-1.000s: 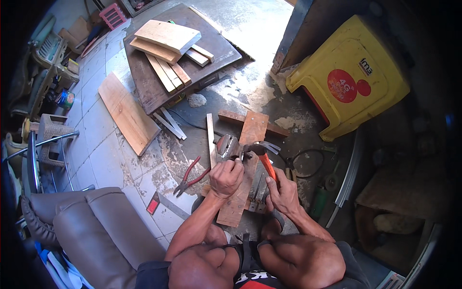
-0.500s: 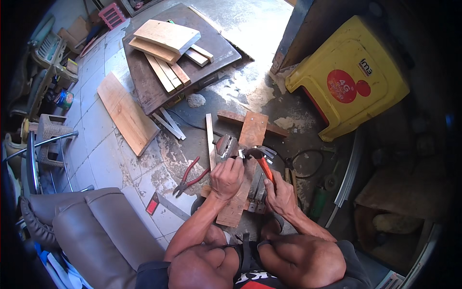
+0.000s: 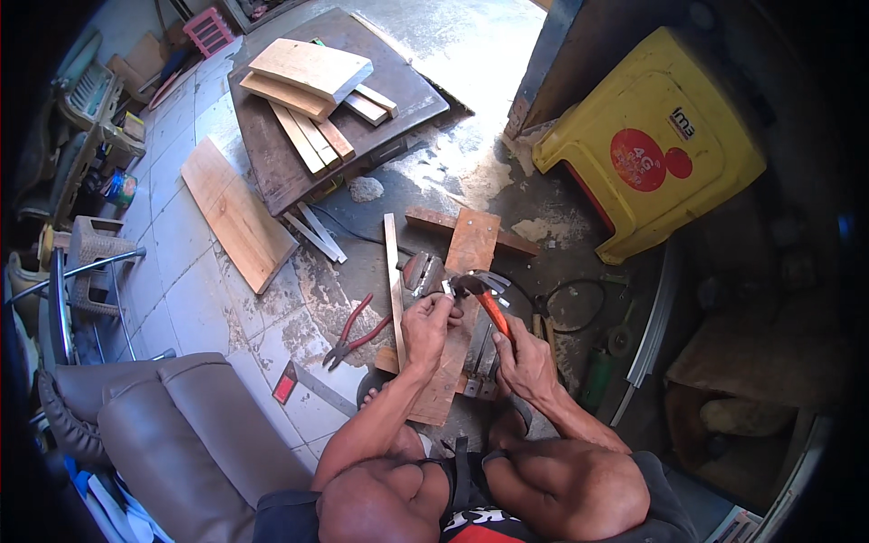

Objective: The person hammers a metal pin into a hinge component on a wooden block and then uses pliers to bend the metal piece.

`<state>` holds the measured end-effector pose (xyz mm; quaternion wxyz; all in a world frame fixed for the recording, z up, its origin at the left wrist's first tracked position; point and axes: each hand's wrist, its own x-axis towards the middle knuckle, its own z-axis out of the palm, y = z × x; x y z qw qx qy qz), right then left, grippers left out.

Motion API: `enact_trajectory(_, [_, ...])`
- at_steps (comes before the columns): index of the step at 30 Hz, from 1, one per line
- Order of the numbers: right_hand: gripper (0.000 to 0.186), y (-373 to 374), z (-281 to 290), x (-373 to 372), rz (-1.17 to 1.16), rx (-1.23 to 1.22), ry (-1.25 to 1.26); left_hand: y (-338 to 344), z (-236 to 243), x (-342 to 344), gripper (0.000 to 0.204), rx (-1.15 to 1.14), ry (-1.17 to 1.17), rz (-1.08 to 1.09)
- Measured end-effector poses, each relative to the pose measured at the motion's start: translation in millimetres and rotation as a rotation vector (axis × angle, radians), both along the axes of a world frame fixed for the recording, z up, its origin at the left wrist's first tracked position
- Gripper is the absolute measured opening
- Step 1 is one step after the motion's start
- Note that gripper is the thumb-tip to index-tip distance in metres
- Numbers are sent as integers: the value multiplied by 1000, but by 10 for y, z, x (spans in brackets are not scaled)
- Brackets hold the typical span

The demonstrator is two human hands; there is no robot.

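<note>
My left hand (image 3: 429,328) is closed in a pinch on a small shiny metal piece (image 3: 447,288). In my right hand (image 3: 528,364) I grip a claw hammer (image 3: 491,312) by its orange handle. The hammer's dark head is right beside the metal piece, above a wooden work board (image 3: 473,242) that lies between my legs; I cannot tell whether they touch. A worn metal block (image 3: 423,273) sits beyond my left hand, next to a thin wooden strip (image 3: 393,271). Red-handled pliers (image 3: 348,338) lie open on the floor to the left.
A try square (image 3: 312,387) lies left of my forearm, near a brown cushioned seat (image 3: 195,443). Planks (image 3: 312,68) are stacked on a low dark table (image 3: 412,95), with a wide board (image 3: 237,213) beside it. A yellow plastic stool (image 3: 715,181) lies tipped at the right.
My left hand has shifted slightly left and its fingers have changed position around the metal piece. The hammer stays close by. The whole view has moved slightly.
</note>
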<state>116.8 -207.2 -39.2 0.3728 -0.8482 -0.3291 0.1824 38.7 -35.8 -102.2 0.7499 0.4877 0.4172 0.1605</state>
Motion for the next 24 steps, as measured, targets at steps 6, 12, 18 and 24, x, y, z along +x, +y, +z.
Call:
enact_trajectory(6, [34,22,87,25,0,63,-197,-124,-10,64,20,-4,-47,105])
enact_trajectory(12, [40,22,105,95,99,-34,-261,-150,17,97,19,-15,-60,115])
enact_trajectory(18, [37,78,133,107,95,-40,-220,-131,-7,74,19,2,-67,125])
enact_trajectory(24, [34,84,161,131,109,-125,-181,-143,43,89,21,-45,-67,110])
